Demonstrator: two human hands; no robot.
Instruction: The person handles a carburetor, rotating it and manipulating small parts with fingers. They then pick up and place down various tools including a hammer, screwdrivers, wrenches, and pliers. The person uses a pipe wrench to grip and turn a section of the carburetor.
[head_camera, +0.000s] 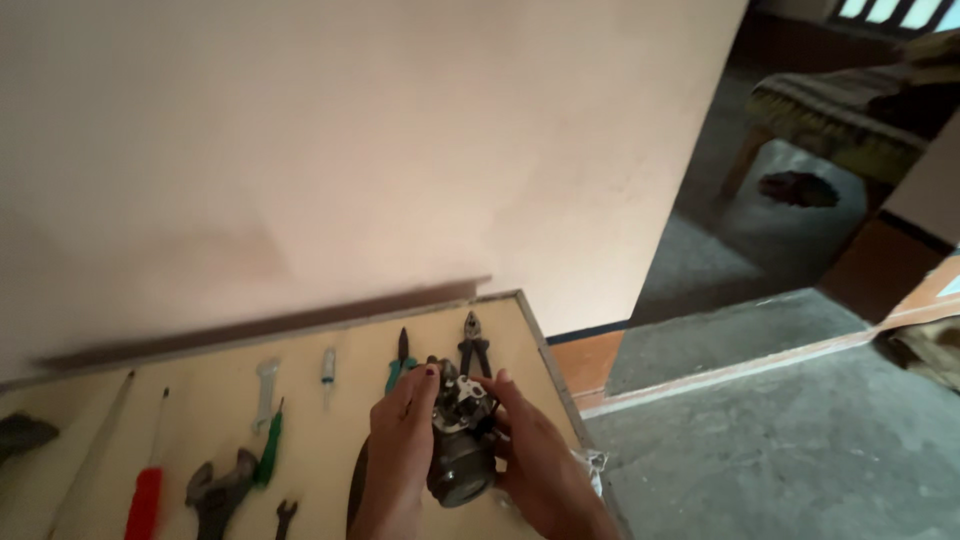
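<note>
Hands, left (398, 455) and right (535, 460), grip a lumpy grey metal carburetor (460, 450) above the table (300, 400).

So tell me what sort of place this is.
Probably a home repair bench rather than a shop. Hand tools lie in a row on a wooden table: a red-handled screwdriver, pliers. Both hands hold a small metal engine part.

Two hands hold a small dark metal machine part (462, 450) over a tan table (310, 420). The left hand (400, 450) grips its left side and the right hand (535, 455) grips its right side. Behind the part lie black pliers (473, 345) and teal pliers (400, 365). Left of the part lie a green screwdriver (270, 445), a grey wrench (220, 490) and a red screwdriver (147, 490).
</note>
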